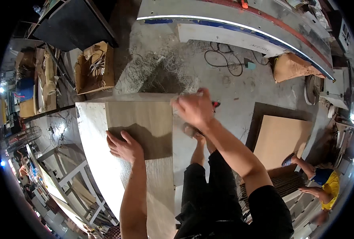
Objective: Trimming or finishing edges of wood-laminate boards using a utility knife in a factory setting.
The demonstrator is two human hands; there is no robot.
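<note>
My left hand (126, 146) lies with its fingers spread on a small wood-grain board (139, 111), near its left edge. This board rests on a longer pale wood-grain panel (161, 195), which lies on a white-topped work surface (95, 155). At the far right corner of the small board is my right hand (197, 107), its fingers curled closed and slightly blurred. Whatever it grips, if anything, is hidden. A small red and black object (216, 105) shows just beside the right wrist; whether it touches the hand I cannot tell.
A cardboard box (95, 67) of scraps stands far left. Stringy shavings (161, 71) and a dark cable (224, 59) litter the floor before a long machine table (264, 24). Brown sheets (280, 135) lie right, near a person in yellow (330, 189).
</note>
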